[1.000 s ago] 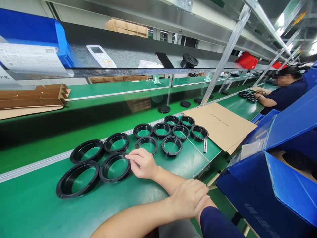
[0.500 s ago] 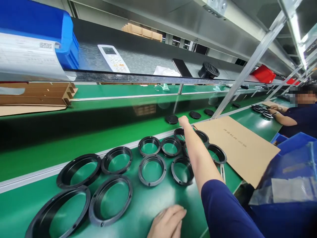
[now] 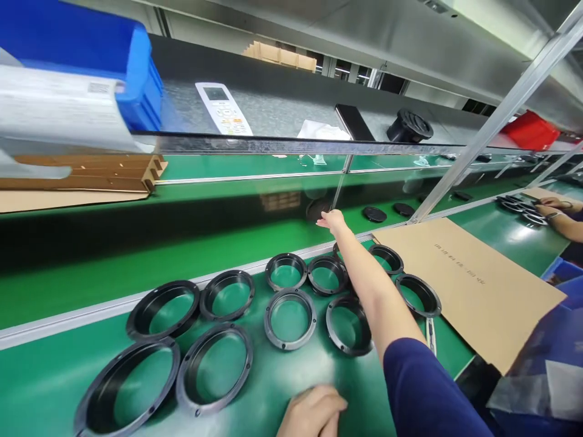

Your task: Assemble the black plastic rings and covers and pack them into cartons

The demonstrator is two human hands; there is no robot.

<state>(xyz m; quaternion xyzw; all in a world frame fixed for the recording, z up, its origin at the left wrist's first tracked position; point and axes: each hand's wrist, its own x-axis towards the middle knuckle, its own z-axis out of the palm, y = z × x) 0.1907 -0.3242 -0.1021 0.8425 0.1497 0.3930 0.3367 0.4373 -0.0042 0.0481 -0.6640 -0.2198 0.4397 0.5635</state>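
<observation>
My right hand (image 3: pixel 331 220) reaches over the row of rings to the back of the bench. Its fingers are closed at the edge of a dark round disc (image 3: pixel 315 209), which stands tilted up and looks slightly blurred. Low in the view, my left hand (image 3: pixel 314 413) rests on the green bench with its fingers curled together; I see nothing in it. Between the hands lie several black rings, among them a grey-rimmed ring (image 3: pixel 290 345) and a black ring (image 3: pixel 348 325) beside my right forearm. My forearm partly covers other rings.
Two more black discs (image 3: pixel 374 214) (image 3: pixel 404 209) lie right of my hand. A cardboard sheet (image 3: pixel 469 273) covers the bench's right side. The shelf above holds a remote control (image 3: pixel 223 109), a phone (image 3: pixel 354 122) and a blue bin (image 3: pixel 148 85). A co-worker's hands (image 3: pixel 551 205) are far right.
The disc by my right hand lay flat and now is tilted up at my fingers. My left fingers have curled in more. The view has shifted, so things sit further right.
</observation>
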